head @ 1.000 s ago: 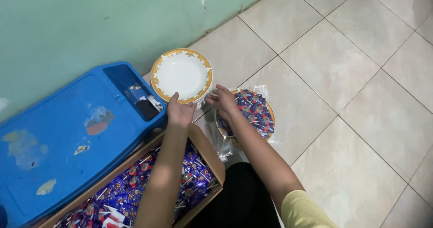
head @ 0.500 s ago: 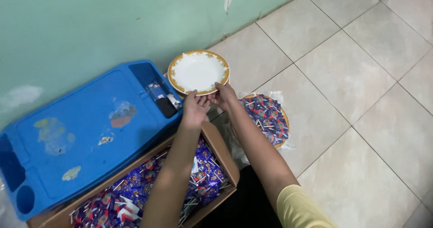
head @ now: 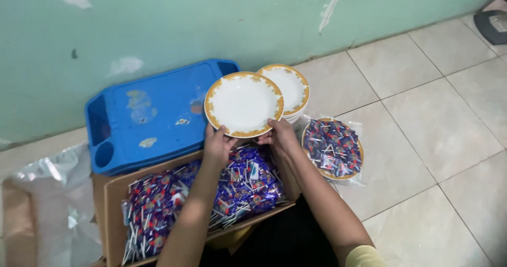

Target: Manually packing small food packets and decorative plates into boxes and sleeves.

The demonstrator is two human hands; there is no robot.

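Plate-handling over a tiled floor (head: 422, 114), close to its far edge where the green wall (head: 211, 19) rises. White plate (head: 243, 104) with a gold patterned rim, empty, held clear of the floor and tilted a little toward the camera, above the near edge of the blue plastic tray (head: 153, 114) and the far wall of the cardboard box (head: 113, 193). Left hand (head: 218, 144) closed on the near rim from below, thumb on top; right hand (head: 282, 136) gripping the same rim just beside it, fingers curled under. Just behind and to the right, partly hidden by the held plate, a stack (head: 293, 87) of matching plates resting on the floor near the wall, its top one empty too. Right of the hands, a loaded plate (head: 332, 148) on the floor, heaped with blue-wrapped stick candies and sitting inside a clear bag. Judging by this: one plate loaded and bagged, one in hand with nothing on it yet, several more in the stack unfilled. Plenty of candies (head: 211, 188) left in the box, heaped loosely across it. Crumpled clear plastic (head: 47, 193) at the floor's left edge beside the box, and a dark object (head: 491, 26) at the far right corner, too cropped to identify.
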